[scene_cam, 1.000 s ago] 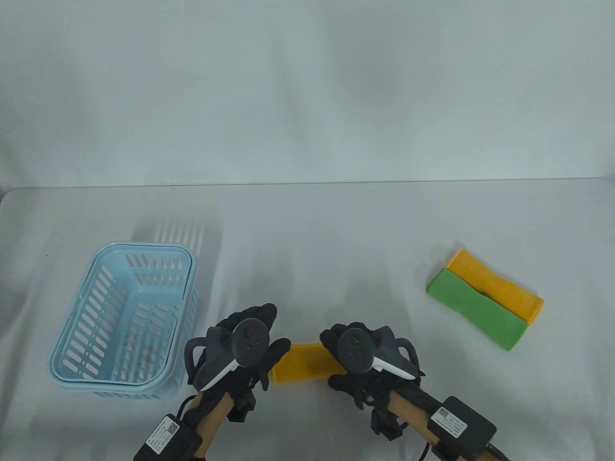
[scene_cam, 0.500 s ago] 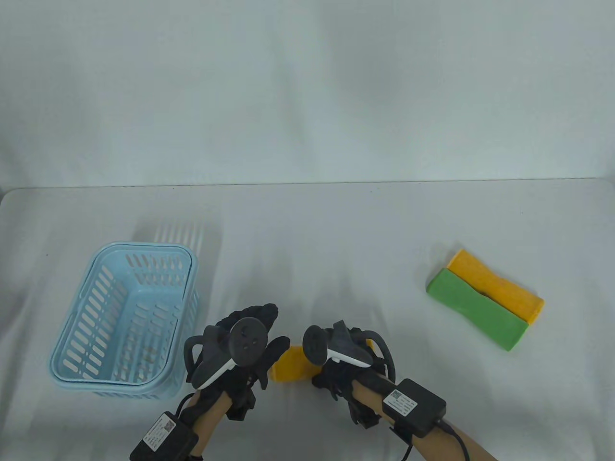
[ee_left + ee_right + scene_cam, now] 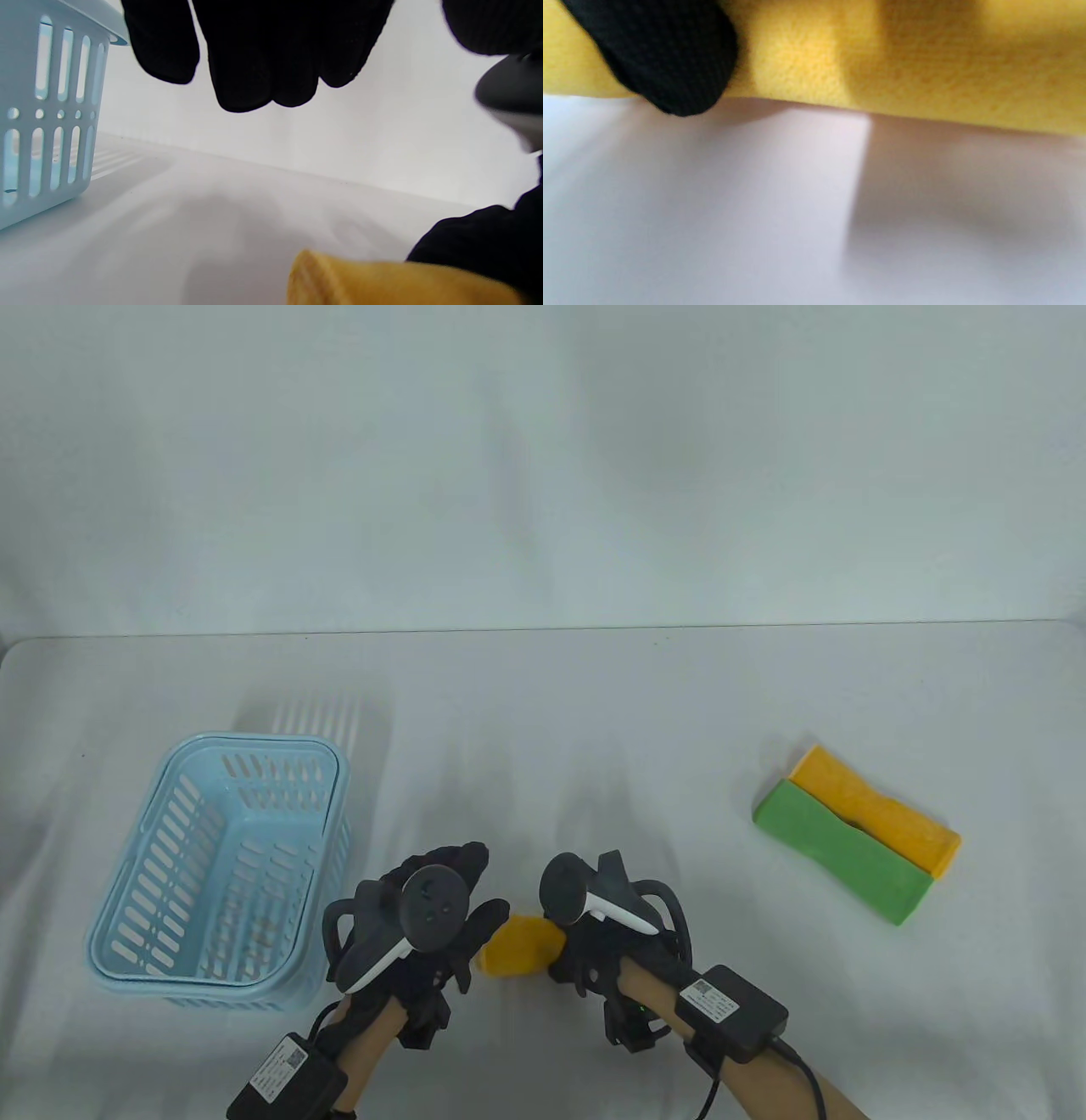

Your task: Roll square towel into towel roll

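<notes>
The towel point(image 3: 517, 946) is a yellow, fleecy cloth lying on the white table point(image 3: 543, 712) in the lower middle of the table view, between the two gloved hands. Only a short, chunky piece of it shows there, the rest hidden under the right hand point(image 3: 598, 937). In the left wrist view its near end point(image 3: 339, 279) sits at the bottom edge, right of centre, rounded and showing faint layered lines like the end of a roll. In the right wrist view the cloth point(image 3: 903, 55) fills the upper part of the frame as a thick, soft band just above the table, casting a shadow below it.

The right hand is over the towel's right part, and a black fingertip point(image 3: 666, 55) wraps down across the cloth at the upper left of its wrist view, so this hand holds the towel. The left hand point(image 3: 424, 929) lies just left of the towel, its thumb side touching or nearly touching the cloth's left end. Its fingers point(image 3: 258, 55) hang loosely curled from the top of the left wrist view, above the table and around nothing.

A light blue slotted basket point(image 3: 136, 959) stands at the left of the table view, close to the left hand. At the right, well apart, a green cloth point(image 3: 836, 848) and another yellow one point(image 3: 882, 810) lie folded side by side, touching.
</notes>
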`<state>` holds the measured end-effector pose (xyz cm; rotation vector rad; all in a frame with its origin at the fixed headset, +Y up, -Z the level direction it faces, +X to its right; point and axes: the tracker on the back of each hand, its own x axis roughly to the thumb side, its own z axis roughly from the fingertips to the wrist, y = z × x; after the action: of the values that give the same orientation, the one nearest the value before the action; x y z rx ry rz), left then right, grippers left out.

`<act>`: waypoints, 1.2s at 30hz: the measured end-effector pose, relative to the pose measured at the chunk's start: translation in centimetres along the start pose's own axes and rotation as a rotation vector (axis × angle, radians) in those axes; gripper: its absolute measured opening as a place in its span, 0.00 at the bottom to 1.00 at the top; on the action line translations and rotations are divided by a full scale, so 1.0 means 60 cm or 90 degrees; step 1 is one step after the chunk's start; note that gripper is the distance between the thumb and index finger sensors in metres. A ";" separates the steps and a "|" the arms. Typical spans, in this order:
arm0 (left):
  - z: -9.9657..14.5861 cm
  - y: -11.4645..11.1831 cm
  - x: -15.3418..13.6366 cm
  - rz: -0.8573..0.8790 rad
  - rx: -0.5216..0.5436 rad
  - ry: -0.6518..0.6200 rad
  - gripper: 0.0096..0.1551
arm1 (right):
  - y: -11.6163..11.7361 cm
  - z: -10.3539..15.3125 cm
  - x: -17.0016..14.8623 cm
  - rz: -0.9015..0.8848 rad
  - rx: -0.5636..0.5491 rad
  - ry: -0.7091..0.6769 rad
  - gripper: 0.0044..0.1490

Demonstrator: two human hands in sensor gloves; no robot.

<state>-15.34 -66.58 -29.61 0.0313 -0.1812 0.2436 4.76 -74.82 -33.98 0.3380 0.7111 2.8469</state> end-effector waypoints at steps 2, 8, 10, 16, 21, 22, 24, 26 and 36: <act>0.000 0.003 -0.002 -0.001 0.009 0.004 0.46 | -0.021 0.016 -0.010 -0.032 -0.016 0.005 0.44; 0.002 0.010 -0.005 0.009 0.035 0.010 0.47 | -0.103 0.096 -0.079 -0.139 -0.089 0.067 0.44; 0.003 0.010 -0.003 0.005 0.038 0.006 0.47 | -0.122 0.122 -0.113 -0.164 -0.105 0.112 0.44; 0.007 0.014 0.002 0.003 0.049 -0.003 0.47 | -0.143 0.167 -0.247 -0.121 -0.162 0.290 0.44; 0.008 0.012 0.005 -0.002 0.045 -0.006 0.47 | -0.114 0.151 -0.339 -0.090 -0.189 0.407 0.44; 0.007 0.011 0.005 -0.004 0.042 -0.007 0.47 | -0.106 0.142 -0.351 -0.085 -0.188 0.420 0.44; 0.006 0.010 0.005 -0.007 0.038 -0.006 0.47 | -0.095 0.125 -0.363 -0.080 -0.193 0.421 0.44; 0.006 0.008 0.005 -0.007 0.035 -0.005 0.47 | -0.087 0.106 -0.370 -0.060 -0.208 0.430 0.44; 0.002 0.004 0.007 -0.013 0.018 -0.004 0.47 | -0.059 0.068 -0.375 0.037 -0.222 0.467 0.48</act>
<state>-15.05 -66.24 -29.41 0.0628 -0.1836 0.2252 27.80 -75.23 -36.07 -0.7792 0.2762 3.0461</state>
